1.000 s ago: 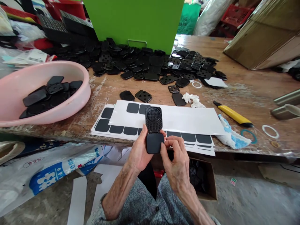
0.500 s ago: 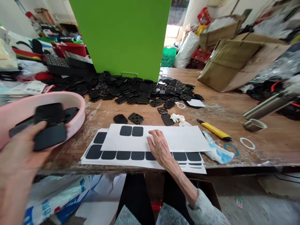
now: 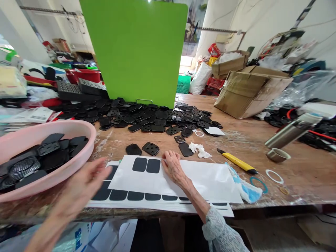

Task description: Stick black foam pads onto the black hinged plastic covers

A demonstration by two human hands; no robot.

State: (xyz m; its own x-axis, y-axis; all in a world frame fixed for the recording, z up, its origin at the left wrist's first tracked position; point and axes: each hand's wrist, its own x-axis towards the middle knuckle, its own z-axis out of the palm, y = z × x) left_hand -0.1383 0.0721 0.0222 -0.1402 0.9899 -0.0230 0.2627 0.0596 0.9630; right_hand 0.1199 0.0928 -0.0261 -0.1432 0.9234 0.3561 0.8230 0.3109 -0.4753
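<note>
Resting on the white sheet [image 3: 204, 176], right hand [image 3: 172, 166] has fingers bent and bunched just right of two dark rounded squares [image 3: 140, 164]; can't tell if they pinch anything. Left hand [image 3: 85, 178], blurred, is between the pink basin [image 3: 90, 140] and the sheet, fingers loosely extended. Sheet lies at the middle of the table's [image 3: 296, 171] near edge, over more sheets [image 3: 147, 204] with dark squares. Table is scuffed brown wood; green board [image 3: 136, 49] upright at back, pale walls and clutter behind, worn cardboard box [image 3: 244, 92] toward far right corner. Materials: smooth plastic basin at near left corner, holding black pieces [image 3: 54, 136], flat, round-cornered, some ribbed; similar heap [image 3: 154, 117] below the board. Right side: shiny steel flask [image 3: 288, 134], steel cup [image 3: 278, 155], yellow cutter [image 3: 237, 161], crumpled blue-white cloth [image 3: 248, 185] touching the sheet's right end, thin rings [image 3: 274, 176].
</note>
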